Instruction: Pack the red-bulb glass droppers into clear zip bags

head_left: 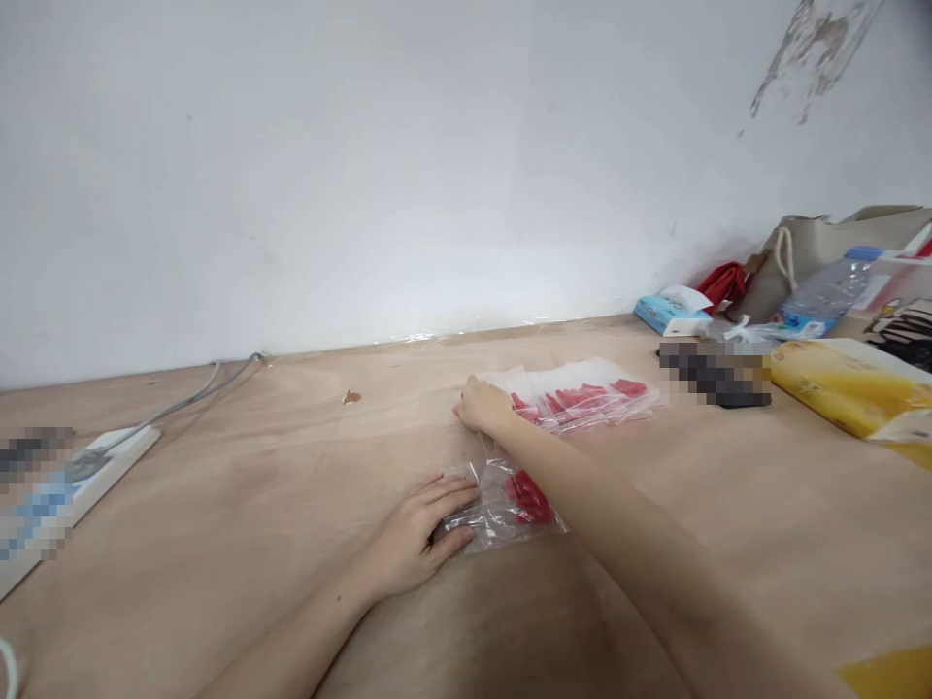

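Observation:
A clear plastic bag (489, 519) with a red piece (530, 497) inside lies flat on the wooden table. My left hand (437, 519) rests on the left end of this bag, its fingers stretched out and the thumb apart. Beyond it, my right hand (482, 405) is closed, with curled fingers, at the left end of a row of overlapping clear bags (582, 413) that hold similar red pieces. What the right fingers pinch, if anything, is hidden. My right forearm crosses over the right side of the near bag.
A white power strip (123, 456) with a grey cable lies at the left. To the right are a dark blurred object (717, 377), a yellow packet (848, 388), a blue tissue pack (666, 316) and a plastic bottle (830, 291). A white wall (364, 175) bounds the table's back.

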### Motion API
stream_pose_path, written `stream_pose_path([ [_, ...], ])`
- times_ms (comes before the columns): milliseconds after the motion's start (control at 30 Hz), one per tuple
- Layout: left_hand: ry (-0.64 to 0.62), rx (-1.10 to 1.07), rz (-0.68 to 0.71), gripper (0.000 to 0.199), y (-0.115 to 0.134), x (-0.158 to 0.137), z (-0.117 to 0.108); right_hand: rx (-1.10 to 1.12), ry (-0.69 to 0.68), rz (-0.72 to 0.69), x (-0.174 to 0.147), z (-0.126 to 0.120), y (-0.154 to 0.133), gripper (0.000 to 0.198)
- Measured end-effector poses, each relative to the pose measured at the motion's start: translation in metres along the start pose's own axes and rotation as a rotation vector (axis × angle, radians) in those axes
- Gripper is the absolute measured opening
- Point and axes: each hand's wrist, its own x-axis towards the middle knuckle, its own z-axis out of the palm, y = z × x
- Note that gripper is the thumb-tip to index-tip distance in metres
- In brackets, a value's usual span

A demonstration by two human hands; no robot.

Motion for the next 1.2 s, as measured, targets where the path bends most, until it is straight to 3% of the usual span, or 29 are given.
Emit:
stream_pose_path([
  [133, 0.002, 0.002, 0.005, 0.04, -0.001, 0.0, 0.0, 0.073, -0.005, -0.006, 0.013, 0.004, -0.006, 0.026],
  [267, -0.011, 0.011, -0.008, 0.039, 0.0, 0.0, -0.001, 0.194, 0.099, -0.057, 0.003, -0.014, 0.005, 0.03],
  [333, -0.016, 0.015, -0.003, 0.039, 0.0, 0.0, -0.001, 0.345, 0.207, -0.059, -0.015, -0.026, 0.025, 0.034],
  [433, -0.032, 0.02, 0.028, 0.039, 0.001, 0.0, -0.003, 0.876, 0.451, -0.028, -0.057, -0.041, 0.07, 0.032],
  [533, -0.051, 0.03, 0.06, 0.039, 0.0, 0.0, -0.004, 1.081, 0.547, 0.03, -0.098, -0.047, 0.114, 0.036],
  [633, -0.058, 0.039, 0.068, 0.039, -0.002, -0.001, -0.003, 1.161, 0.57, 0.112, -0.119, -0.045, 0.134, 0.041],
  [833, -0.059, 0.034, 0.057, 0.038, -0.001, -0.001, -0.003, 1.266, 0.491, 0.159, -0.12, -0.033, 0.126, 0.046],
  [1200, -0.051, 0.016, 0.054, 0.039, -0.001, 0.0, -0.002, 1.158, 0.525, 0.129, -0.123, -0.027, 0.131, 0.045],
])
